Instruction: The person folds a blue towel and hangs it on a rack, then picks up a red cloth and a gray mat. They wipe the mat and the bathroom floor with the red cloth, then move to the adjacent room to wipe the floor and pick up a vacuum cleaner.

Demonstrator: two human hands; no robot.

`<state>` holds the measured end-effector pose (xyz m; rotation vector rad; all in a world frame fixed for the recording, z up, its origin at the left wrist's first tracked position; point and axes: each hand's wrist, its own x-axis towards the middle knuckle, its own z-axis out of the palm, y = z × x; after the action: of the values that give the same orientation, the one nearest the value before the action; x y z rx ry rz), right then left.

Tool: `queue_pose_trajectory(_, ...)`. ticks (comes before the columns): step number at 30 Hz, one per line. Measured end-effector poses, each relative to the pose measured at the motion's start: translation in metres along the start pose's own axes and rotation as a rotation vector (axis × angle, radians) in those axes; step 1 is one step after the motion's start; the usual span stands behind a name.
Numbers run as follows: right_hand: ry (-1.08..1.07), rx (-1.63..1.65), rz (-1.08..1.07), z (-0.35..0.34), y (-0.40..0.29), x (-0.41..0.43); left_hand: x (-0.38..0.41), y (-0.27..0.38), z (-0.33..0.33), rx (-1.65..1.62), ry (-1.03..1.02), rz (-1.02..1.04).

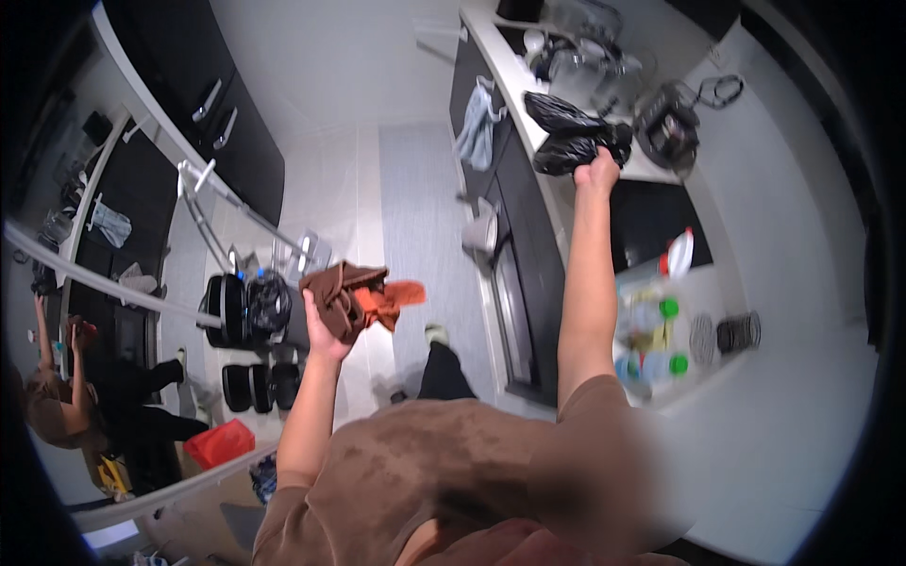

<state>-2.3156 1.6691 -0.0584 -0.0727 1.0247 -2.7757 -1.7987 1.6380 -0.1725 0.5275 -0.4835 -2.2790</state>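
My left hand (327, 341) is closed around a bunched brown cloth (327, 284). An orange cloth (391, 301) sticks out of the same bundle, above the floor. Stretched out over the counter, my right hand (599, 174) grips a black plastic bag (566, 153). The bag's gathered end is in my fingers, and its loose part spreads towards the counter's front edge. What is inside the bag, if anything, is hidden.
Beyond the bag stand clear containers (584, 74) and a black appliance (669, 131) with a cord. Bottles with green caps (669, 308) stand nearer me, past a dark cooktop (648, 219). A light blue cloth (478, 131) hangs from the cabinet front. Black bins (225, 311) line the left.
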Motion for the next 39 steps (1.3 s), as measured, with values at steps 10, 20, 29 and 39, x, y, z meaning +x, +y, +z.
queue_pose_trajectory(10,-0.435,-0.359,0.719,-0.044,0.134,-0.089,0.182,-0.015,0.136,-0.038,-0.079,-0.093)
queue_pose_trajectory(20,-0.294,-0.171,0.422,-0.019,0.095,0.007,0.339,-0.036,0.222,0.148,-0.397,-0.315)
queue_pose_trajectory(29,-0.473,-1.068,0.182,0.032,0.008,0.141,0.538,-0.134,0.332,0.567,-0.360,0.001)
queue_pose_trajectory(39,-1.034,-1.172,0.584,0.084,0.058,0.013,0.419,-0.067,0.182,1.053,-0.969,0.548)
